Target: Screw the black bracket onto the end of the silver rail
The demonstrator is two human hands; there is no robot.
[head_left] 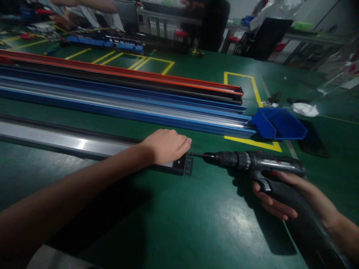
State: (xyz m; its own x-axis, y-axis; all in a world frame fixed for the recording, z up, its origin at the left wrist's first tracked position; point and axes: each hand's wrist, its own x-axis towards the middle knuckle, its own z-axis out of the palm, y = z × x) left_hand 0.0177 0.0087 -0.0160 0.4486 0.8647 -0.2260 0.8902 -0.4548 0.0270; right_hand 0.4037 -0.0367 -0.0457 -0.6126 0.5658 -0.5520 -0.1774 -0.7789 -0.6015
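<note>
My right hand (280, 198) is wrapped around the handle of a black cordless drill (269, 162), which lies level above the table and points left. The long thin bit (199, 154) in its chuck reaches the end of a long black-edged silver metal rail (78, 142). Over that same end my left hand (166, 145) is closed, fingers curled down on the rail's far side. A small black slotted bracket (189, 166) sticks out from the rail's end, just below my knuckles. Whether the bit sits in a screw is hidden by my fingers.
Long blue rails (168, 114) and an orange-red rail (182, 79) lie behind, parallel to mine. A blue plastic bin (280, 123) stands at their right end, near a white crumpled piece (305, 109). Across the green table (196, 224), another person's arm (92, 5) is over cables and parts.
</note>
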